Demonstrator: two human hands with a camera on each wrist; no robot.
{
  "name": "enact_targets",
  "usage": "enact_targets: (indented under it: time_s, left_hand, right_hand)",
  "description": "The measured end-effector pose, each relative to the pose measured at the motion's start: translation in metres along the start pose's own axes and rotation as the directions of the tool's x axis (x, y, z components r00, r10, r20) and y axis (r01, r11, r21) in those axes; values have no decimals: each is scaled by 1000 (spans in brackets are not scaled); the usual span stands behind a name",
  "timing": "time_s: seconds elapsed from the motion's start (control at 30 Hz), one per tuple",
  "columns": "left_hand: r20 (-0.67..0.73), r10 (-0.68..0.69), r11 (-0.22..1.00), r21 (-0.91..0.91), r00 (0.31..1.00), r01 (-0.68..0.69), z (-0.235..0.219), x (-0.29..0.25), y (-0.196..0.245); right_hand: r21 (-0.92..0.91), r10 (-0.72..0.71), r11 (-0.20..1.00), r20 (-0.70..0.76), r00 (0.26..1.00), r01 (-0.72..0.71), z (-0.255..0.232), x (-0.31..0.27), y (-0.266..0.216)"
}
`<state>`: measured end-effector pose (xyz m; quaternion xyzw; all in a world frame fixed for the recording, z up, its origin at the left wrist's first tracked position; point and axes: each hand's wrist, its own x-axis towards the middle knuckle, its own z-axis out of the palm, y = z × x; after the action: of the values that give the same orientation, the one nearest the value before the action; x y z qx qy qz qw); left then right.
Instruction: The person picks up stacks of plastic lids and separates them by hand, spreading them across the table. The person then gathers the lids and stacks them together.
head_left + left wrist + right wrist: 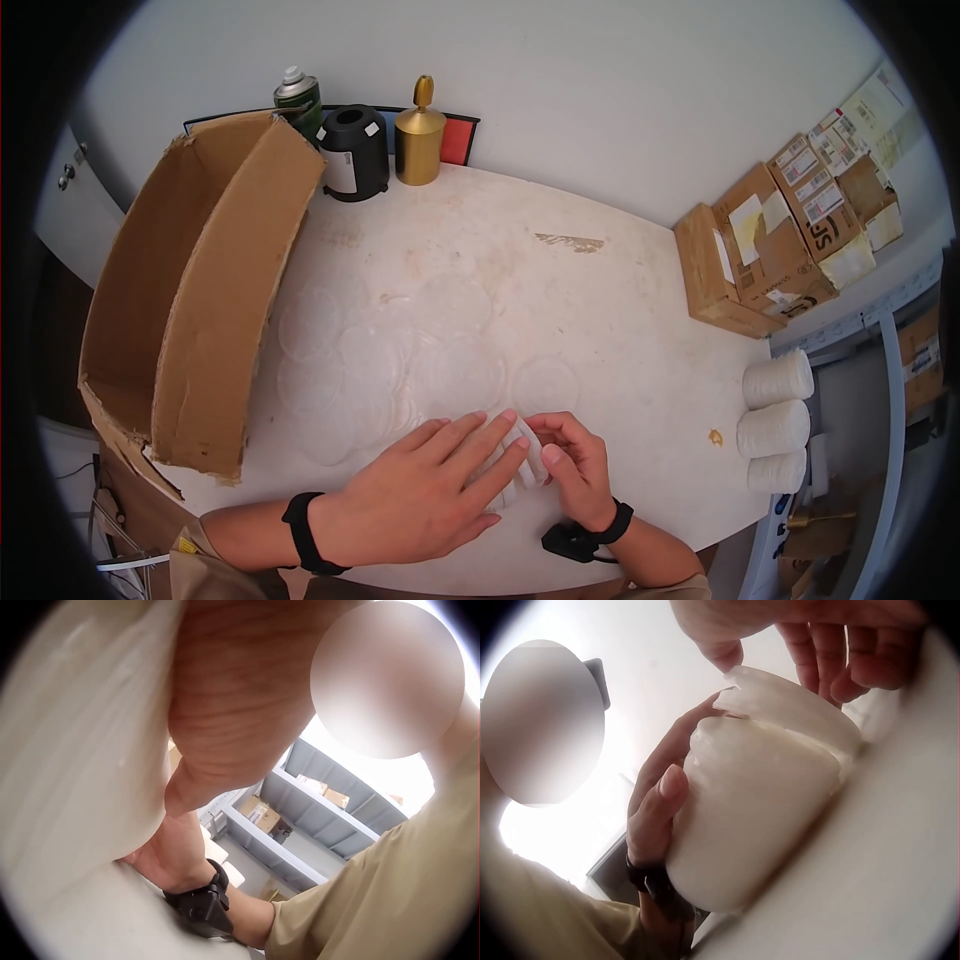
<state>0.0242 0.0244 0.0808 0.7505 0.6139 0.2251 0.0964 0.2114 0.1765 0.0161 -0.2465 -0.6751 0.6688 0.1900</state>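
A stack of thin, whitish translucent plastic discs lies on its side on the white table. My left hand holds the stack from above, its long fingers reaching across the top and its thumb along the near side. At the right end, my right hand pinches a thinner group of discs between thumb and fingers. A narrow gap separates this group from the larger stack in the right wrist view. In the head view, the left hand hides most of the stack.
Loose translucent discs spread over the table's middle left. A cardboard box stands at left. Behind are a green spray can, black container and gold canister. White disc stacks line the right edge, below cartons.
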Motion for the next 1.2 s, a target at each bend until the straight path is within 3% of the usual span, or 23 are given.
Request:
enact_targets:
  time_s: [0.23, 0.33, 0.4, 0.63, 0.73, 0.8, 0.97, 1.07, 1.13, 1.2]
  left_hand:
    - [17, 11, 999, 32, 1000, -12, -1, 0, 2]
    - [14, 31, 999, 41, 999, -32, -1, 0, 2]
    - [10, 49, 998, 44, 999, -49, 0, 0, 2]
    - [13, 83, 994, 64, 996, -83, 1, 0, 1]
    - [15, 78, 995, 57, 997, -78, 0, 1, 1]
    - [16, 75, 996, 54, 997, -75, -1, 0, 1]
    - [25, 82, 994, 72, 996, -84, -1, 0, 2]
    - [16, 85, 994, 72, 996, -86, 0, 0, 2]
    - [17, 86, 993, 77, 996, -87, 0, -1, 2]
    - [17, 87, 993, 83, 996, -88, 0, -1, 2]
  right_hand:
    - [-66, -17, 998, -58, 998, 13, -12, 2, 8]
    - [83, -108, 991, -10, 994, 109, -13, 0, 4]
    - [14, -64, 998, 77, 995, 63, -10, 1, 1]
    - [150, 55, 987, 47, 997, -62, -21, 5, -3]
    - [60, 34, 998, -51, 998, -31, -26, 7, -11]
    - [-203, -72, 978, -129, 989, 45, -33, 7, -17]
    - [-306, -200, 945, -274, 941, 112, -44, 12, -27]
    - [-257, -138, 962, -154, 978, 96, -40, 14, -33]
    - [-379, -110, 916, 80, 991, 132, -36, 13, -36]
    - [-447, -111, 886, 56, 992, 124, -38, 10, -31]
